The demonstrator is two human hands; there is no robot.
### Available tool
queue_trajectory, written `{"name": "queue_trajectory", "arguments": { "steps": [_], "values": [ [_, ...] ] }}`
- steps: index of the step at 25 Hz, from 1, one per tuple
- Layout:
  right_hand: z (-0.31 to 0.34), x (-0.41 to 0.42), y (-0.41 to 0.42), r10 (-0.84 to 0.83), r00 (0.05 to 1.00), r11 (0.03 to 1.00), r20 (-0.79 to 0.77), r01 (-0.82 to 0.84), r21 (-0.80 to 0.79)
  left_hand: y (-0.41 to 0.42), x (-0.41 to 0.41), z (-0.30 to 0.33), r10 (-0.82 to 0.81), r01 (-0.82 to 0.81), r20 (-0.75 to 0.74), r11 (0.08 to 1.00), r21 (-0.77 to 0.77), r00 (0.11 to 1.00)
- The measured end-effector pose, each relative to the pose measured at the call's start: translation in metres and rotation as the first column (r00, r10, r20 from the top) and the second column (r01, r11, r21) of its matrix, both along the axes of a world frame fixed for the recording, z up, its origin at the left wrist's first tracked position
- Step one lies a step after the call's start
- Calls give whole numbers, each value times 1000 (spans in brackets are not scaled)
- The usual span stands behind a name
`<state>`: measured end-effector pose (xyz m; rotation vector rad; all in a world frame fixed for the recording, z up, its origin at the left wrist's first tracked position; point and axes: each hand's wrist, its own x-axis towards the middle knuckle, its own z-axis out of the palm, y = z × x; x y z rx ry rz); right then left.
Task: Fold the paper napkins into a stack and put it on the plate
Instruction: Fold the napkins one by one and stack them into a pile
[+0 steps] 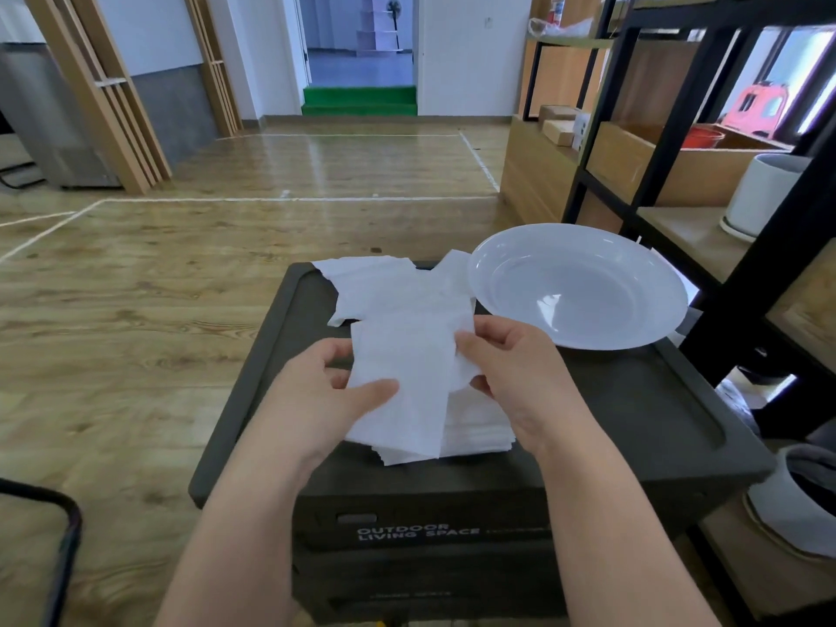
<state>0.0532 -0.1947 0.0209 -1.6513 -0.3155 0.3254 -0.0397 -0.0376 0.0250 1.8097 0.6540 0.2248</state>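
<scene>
Both hands — left hand [325, 391], right hand [511, 368] — pinch one napkin [402, 382] between curled fingers [375, 391].

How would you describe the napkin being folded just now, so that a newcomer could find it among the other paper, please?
Start at the dark box with the white plate at its far right. At its near middle, both hands pinch one napkin, the left hand and right hand at its edges. Unlike the loose napkins behind and the stack beneath, it is lifted.
</scene>
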Motion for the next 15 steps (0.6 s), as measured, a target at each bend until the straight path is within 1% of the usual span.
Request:
{"name": "queue_trajectory", "arguments": {
  "steps": [1,2,4,6,8,10,12,13,15],
  "values": [
    [-1,1,0,-19,1000,1000,14,19,-3,3,-3,1,-13,15,-36,998,54,999],
    [-3,2,-1,-40,999,999,33,40,-22,7,-6,3,-9,12,-48,997,72,999],
    [-8,3,-2,-96,992,990,85,105,-99,18,-13,8,41,-41,-2,999,33,999],
    [-10,4,-2,-151,983,977,107,165,-137,31,-18,11,171,-161,130,983,-84,977],
    [-9,6,-4,-164,985,985,46,166,-47,40,-23,16,315,-238,290,933,-270,904],
    [-5,8,-8,-128,990,989,-56,131,62,44,-27,22,412,-243,420,884,-400,809],
    [-2,9,-13,-71,990,993,-122,81,81,44,-31,28,474,-255,468,852,-457,745],
    [-2,9,-15,-49,990,997,-134,56,54,43,-32,29,495,-264,474,841,-472,728],
    [-3,7,-17,-41,993,998,-111,36,-45,43,-33,30,520,-278,475,826,-490,710]
  ]
}}
